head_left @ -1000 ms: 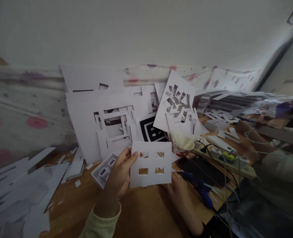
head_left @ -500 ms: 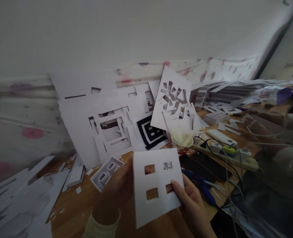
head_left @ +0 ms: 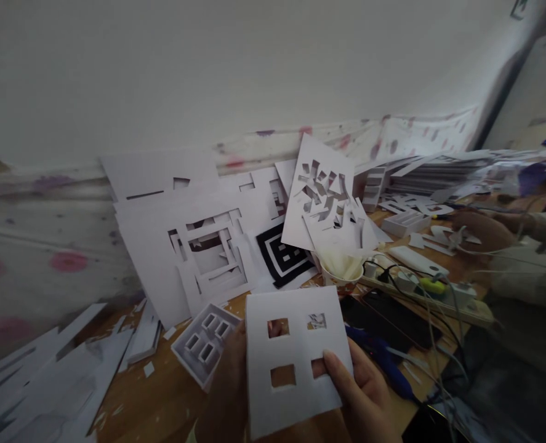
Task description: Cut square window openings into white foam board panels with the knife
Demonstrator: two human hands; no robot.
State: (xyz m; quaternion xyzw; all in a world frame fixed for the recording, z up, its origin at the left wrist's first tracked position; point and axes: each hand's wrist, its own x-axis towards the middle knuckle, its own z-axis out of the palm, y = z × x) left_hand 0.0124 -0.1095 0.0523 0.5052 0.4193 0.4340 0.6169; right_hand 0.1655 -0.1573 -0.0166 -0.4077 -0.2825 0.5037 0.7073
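I hold a white square foam-board panel (head_left: 295,354) with a two-by-two block of small rectangular window cut-outs, upright in front of me. My right hand (head_left: 362,394) grips its right edge, thumb on the front face. My left hand (head_left: 229,394) is mostly hidden behind the panel; a fingertip shows through the upper left cut-out. Just left of the panel a small white model piece with framed windows (head_left: 203,344) lies on the wooden table (head_left: 157,400).
Cut white boards (head_left: 199,234) lean on the wall, with a black-and-white marker (head_left: 284,255). A paper cup (head_left: 341,271), blue tool (head_left: 383,360), power strip (head_left: 439,292) and cables lie right. Another person's hand (head_left: 480,227) works at far right. Scraps (head_left: 46,375) lie left.
The panel came nearer and lower, turning from wide to upright; my right hand moved from beneath it to grip its right edge, and my left hand slipped behind it.
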